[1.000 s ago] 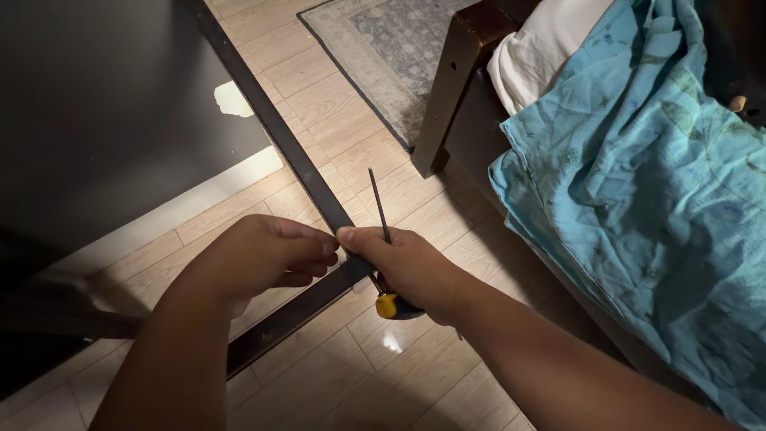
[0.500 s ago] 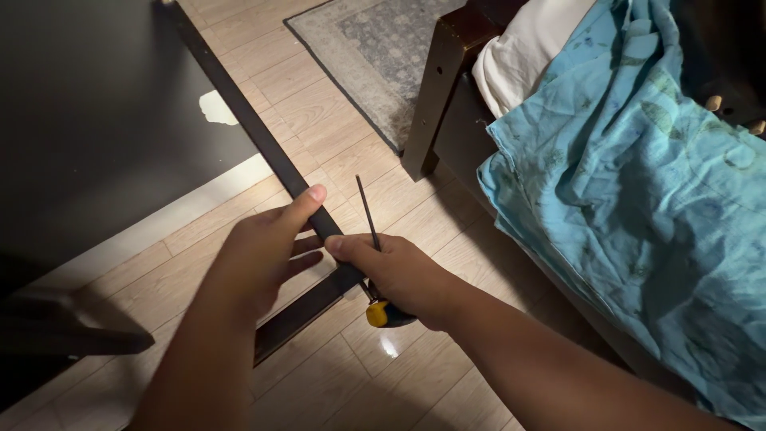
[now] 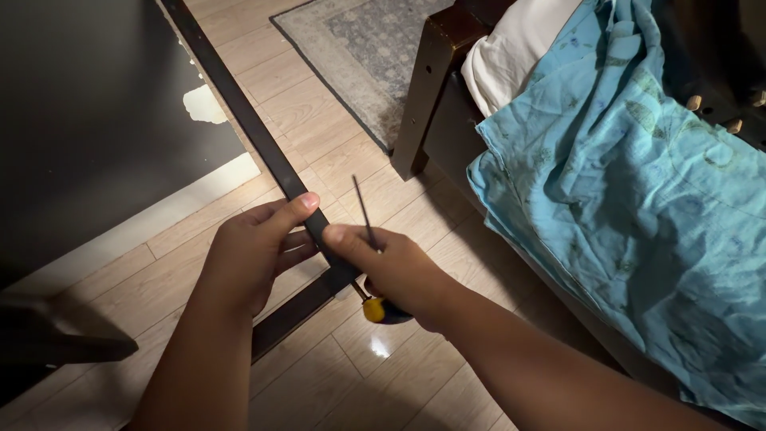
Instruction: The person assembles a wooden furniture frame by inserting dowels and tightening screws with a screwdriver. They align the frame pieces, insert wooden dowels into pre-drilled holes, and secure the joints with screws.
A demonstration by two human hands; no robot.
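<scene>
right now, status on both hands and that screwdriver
Left hand gripping dark frame rail. Right hand holding screwdriver, shaft up, yellow-black handle low. Nothing between the hands.

Both forearms bare, no sleeves in view; no rings or watch visible, though light dim.
</scene>
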